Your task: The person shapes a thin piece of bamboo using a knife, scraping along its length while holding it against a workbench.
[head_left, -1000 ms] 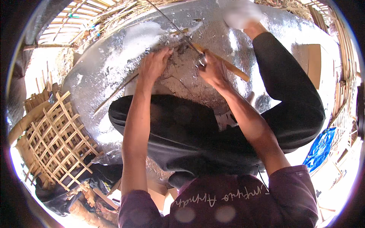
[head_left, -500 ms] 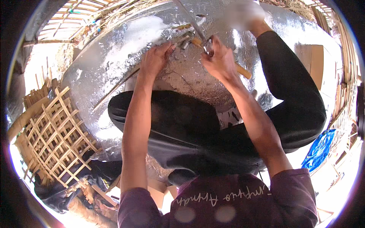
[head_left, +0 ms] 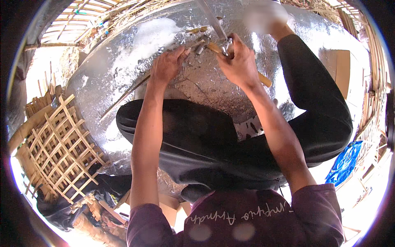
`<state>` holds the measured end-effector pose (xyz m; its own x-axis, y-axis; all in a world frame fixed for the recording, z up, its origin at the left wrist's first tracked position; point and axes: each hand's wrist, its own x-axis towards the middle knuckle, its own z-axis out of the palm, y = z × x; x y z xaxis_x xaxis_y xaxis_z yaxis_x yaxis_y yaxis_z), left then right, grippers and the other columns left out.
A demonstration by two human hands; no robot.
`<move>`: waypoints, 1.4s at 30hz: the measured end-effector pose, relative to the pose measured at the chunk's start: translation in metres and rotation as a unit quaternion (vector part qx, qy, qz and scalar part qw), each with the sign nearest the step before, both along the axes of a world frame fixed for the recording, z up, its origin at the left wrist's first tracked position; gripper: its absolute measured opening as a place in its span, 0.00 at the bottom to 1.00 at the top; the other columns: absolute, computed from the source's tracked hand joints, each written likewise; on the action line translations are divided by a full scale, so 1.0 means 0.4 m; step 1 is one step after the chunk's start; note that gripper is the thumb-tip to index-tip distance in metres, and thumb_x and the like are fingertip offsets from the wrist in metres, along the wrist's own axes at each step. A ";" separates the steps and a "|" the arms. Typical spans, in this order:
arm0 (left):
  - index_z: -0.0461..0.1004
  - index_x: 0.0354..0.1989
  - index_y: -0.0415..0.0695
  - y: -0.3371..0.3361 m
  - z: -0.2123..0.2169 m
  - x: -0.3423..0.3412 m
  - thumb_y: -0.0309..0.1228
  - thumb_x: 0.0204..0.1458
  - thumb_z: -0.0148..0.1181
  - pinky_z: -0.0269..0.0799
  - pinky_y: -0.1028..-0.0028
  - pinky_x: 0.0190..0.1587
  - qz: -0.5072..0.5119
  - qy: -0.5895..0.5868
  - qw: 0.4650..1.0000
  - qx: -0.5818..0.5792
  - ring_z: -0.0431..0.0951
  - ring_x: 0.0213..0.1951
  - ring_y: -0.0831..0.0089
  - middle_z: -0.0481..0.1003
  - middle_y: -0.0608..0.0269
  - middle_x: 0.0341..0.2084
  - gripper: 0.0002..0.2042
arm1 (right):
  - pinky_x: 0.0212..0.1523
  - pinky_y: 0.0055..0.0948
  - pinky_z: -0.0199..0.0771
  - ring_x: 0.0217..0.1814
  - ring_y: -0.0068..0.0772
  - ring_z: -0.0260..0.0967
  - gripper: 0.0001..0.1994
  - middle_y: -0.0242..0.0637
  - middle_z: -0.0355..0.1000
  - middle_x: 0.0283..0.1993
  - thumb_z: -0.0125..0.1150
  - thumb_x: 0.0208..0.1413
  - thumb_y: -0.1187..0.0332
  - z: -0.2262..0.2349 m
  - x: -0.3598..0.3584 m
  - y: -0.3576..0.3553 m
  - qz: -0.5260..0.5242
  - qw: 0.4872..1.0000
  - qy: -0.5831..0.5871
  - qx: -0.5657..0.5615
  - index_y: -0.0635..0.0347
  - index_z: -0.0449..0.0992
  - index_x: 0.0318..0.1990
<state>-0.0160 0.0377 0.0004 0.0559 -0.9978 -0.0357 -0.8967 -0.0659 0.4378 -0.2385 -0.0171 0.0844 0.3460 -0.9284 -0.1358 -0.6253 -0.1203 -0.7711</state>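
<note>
Crinkled, glossy silver foil sheet point(head_left: 135, 45), matt black cloth trousers point(head_left: 312, 99), rough woven bamboo lattice point(head_left: 57, 144).

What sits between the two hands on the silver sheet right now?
In the head view, a small metal piece and the end of a bamboo strip lie on the crinkled silver sheet between the left hand and right hand.

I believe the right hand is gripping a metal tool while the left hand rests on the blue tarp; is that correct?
Not quite. In the head view the left hand rests on the silver foil sheet, not the blue tarp, which lies far off to the right. The right hand does grip the metal tool.
</note>
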 end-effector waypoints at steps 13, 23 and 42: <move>0.76 0.41 0.48 -0.016 0.064 -0.058 0.45 0.60 0.50 0.74 0.53 0.29 0.055 -0.041 0.998 -0.011 0.79 0.29 0.46 0.77 0.45 0.23 0.15 | 0.32 0.46 0.72 0.33 0.53 0.75 0.14 0.50 0.74 0.28 0.62 0.46 0.68 -0.042 -0.035 -0.013 -0.056 0.997 0.011 0.055 0.65 0.67 0.38; 0.73 0.40 0.55 -0.017 0.073 -0.077 0.40 0.59 0.54 0.74 0.52 0.29 0.061 -0.021 0.998 0.021 0.79 0.31 0.46 0.78 0.50 0.26 0.07 | 0.26 0.40 0.69 0.23 0.43 0.71 0.14 0.41 0.68 0.21 0.62 0.46 0.70 -0.152 -0.054 0.050 -0.032 0.999 0.016 -0.012 0.62 0.67 0.39; 0.69 0.50 0.58 0.025 0.006 -0.050 0.34 0.60 0.46 0.73 0.47 0.31 0.023 -0.044 0.999 0.000 0.77 0.30 0.38 0.77 0.43 0.26 0.12 | 0.33 0.52 0.73 0.35 0.60 0.74 0.19 0.54 0.74 0.32 0.66 0.43 0.70 -0.084 -0.005 0.053 0.002 1.000 0.026 -0.011 0.61 0.65 0.42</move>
<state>-0.0358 0.0475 0.0027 0.1056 -0.9940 -0.0295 -0.9276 -0.1091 0.3574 -0.2404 0.0040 0.0510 0.3425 -0.9301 -0.1328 -0.6640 -0.1397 -0.7346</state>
